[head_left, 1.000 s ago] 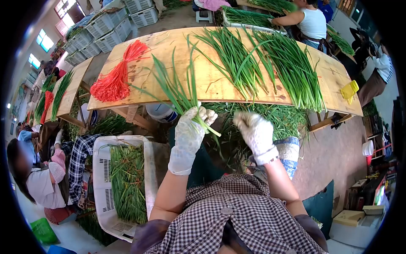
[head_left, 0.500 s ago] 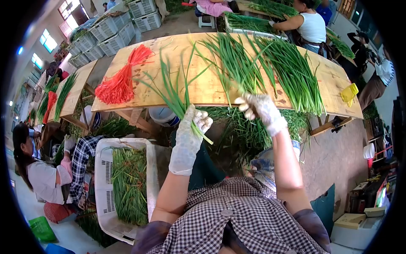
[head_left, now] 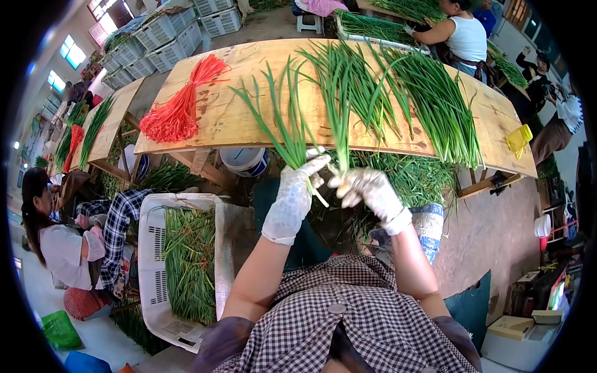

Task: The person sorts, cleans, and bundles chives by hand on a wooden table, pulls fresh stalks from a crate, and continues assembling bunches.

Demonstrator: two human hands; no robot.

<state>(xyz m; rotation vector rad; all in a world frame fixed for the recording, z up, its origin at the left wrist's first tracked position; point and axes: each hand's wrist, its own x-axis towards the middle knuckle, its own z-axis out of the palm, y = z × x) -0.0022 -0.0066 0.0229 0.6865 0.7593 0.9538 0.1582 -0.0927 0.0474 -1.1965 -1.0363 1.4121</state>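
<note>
My left hand, in a whitish glove, is closed around a small bunch of green chives; the pale stem ends poke out below the fingers. Close beside it, my gloved right hand pinches the lower end of other chives, whose leaves reach up over the table. Both hands are in front of the table's near edge. Behind the right hand lie loose chives on the wooden table. A thicker pile of chives lies to the right, stem ends toward me.
Red plastic strips lie on the table's left; a yellow object sits at its right end. A white crate with chives stands at my left. Leaves heap under the table near a bucket. People work nearby.
My right hand has come left and down toward my left hand and now holds chives pulled from the loose pile. My left hand has shifted slightly right with its bunch.
</note>
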